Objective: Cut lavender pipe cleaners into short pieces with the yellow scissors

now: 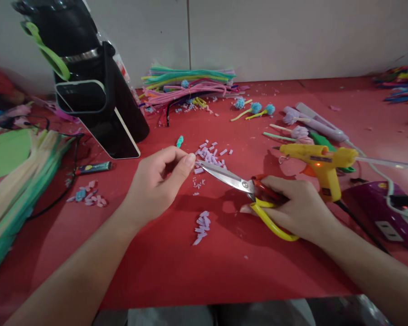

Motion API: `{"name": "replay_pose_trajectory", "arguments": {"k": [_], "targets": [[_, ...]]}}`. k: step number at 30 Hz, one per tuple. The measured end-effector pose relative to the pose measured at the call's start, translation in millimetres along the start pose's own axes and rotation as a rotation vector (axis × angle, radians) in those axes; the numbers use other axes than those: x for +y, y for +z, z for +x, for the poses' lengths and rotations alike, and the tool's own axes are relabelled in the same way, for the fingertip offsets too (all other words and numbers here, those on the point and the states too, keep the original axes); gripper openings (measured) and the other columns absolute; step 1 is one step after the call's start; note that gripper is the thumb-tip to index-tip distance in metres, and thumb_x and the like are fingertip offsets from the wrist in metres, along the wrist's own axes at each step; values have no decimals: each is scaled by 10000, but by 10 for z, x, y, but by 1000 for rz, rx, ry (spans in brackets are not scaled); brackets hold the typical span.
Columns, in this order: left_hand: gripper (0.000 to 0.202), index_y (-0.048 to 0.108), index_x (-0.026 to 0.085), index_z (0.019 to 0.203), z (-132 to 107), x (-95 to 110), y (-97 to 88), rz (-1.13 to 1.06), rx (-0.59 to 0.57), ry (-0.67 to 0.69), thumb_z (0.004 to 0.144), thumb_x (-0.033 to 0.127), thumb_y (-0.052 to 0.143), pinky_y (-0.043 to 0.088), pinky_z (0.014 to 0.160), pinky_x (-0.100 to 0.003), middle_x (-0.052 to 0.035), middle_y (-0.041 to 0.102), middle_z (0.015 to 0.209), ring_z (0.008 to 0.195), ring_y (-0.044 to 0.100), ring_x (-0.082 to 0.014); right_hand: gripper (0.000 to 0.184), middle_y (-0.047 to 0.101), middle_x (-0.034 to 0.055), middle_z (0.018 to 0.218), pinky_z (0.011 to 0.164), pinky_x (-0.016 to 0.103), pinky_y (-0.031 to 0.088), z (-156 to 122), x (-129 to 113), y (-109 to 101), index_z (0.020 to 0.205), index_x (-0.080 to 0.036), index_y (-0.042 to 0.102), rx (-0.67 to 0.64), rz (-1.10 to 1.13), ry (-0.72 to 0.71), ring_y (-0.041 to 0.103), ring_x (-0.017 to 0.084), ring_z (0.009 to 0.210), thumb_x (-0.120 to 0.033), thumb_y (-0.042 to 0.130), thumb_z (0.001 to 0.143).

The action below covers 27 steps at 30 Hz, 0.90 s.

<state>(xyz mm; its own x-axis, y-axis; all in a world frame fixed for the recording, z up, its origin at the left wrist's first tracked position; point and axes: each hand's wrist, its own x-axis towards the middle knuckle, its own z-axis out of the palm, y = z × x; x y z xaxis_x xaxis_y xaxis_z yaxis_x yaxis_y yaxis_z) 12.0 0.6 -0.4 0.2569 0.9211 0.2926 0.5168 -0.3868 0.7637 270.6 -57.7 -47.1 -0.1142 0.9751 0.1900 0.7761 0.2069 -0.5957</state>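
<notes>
Scissors [240,183] with one red and one yellow handle lay in the right hand [289,203], which was closed around the handles, its fingers curled through the loops. The blades reached across toward the left hand [158,183] and looked nearly together, their points right at the left thumb tip; whether they touched it, I could not tell. The left hand was drawn into a pinch, the thumb and forefinger meeting at their tips and the other fingers bent behind. Whether something small was caught in that pinch was too fine to make out.

Between the hands, a loose heap of short lilac pieces [209,156] lay on the red table [156,276], just beyond the scissors' blades and beside the left fingertips. Nearer the table's front edge, a smaller lilac cluster [203,226] lay below the blades, well apart from both hands. A twisted teal piece [180,141] lay just beyond the left hand, and pink and blue bits [88,194] were scattered to its left. Beyond the right hand, near it, was a yellow glue gun [323,165] with an orange light glowing on its side.
</notes>
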Motion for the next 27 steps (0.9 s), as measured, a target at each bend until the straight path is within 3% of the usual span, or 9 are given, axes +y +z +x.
{"name": "replay_pose_trajectory", "arguments": {"k": [27], "targets": [[239, 592, 185, 763, 2, 22, -10, 60, -66, 20, 961, 296, 518, 307, 490, -238, 46, 434, 605, 522, 339, -85, 585, 337, -52, 553, 459, 233, 286, 8, 49, 12, 629, -200, 499, -21, -21, 50, 271, 95, 542, -754, 674, 696]]}}
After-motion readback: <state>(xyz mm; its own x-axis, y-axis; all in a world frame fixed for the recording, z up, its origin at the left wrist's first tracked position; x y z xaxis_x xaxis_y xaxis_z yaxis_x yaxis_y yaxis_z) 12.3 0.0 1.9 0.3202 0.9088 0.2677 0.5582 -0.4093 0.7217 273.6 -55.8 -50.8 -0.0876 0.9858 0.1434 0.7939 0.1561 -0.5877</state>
